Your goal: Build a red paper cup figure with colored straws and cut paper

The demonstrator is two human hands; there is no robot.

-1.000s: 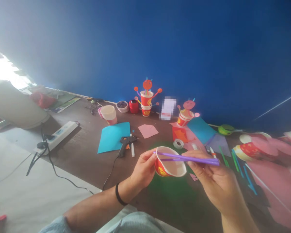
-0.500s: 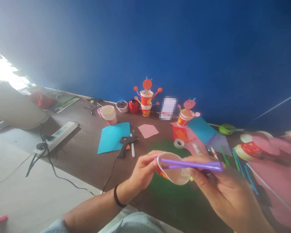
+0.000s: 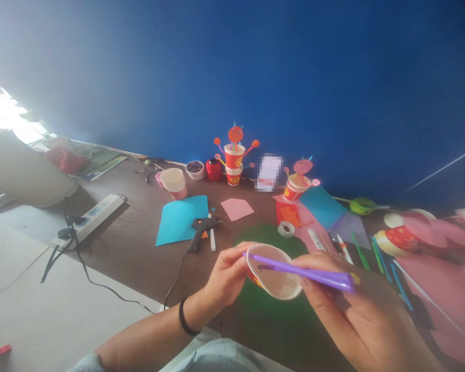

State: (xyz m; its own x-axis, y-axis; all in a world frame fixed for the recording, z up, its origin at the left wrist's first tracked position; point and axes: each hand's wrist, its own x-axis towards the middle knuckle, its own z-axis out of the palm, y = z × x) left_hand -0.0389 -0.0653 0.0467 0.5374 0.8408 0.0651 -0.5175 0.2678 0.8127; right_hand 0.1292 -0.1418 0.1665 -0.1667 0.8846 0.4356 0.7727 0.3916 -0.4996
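My left hand [image 3: 228, 274] pinches the left rim of a red and white paper cup [image 3: 281, 284], tilted with its mouth facing me. In my right hand [image 3: 356, 310] is a long purple straw [image 3: 325, 277], lying across the cup's mouth with its thin far end at the left rim, by my left fingertips. A second purple strip shows below it inside the cup; whether it is a separate piece I cannot tell. My right fingertips are at the cup's right rim. Under the cup lies a dark green round patch [image 3: 263, 315] on the table.
A black glue gun [image 3: 201, 230] lies by blue paper [image 3: 178, 222]. Cup figures [image 3: 234, 155] stand along the wall. White tape [image 3: 285, 229], markers [image 3: 344, 249] and straws [image 3: 401, 284] lie right, beside pink paper [image 3: 445, 305]. A power strip [image 3: 96, 214] with cords lies left.
My right hand and the straw's near end have come slightly lower, and the straw slants more. The cup has shifted slightly left and down with my left hand.
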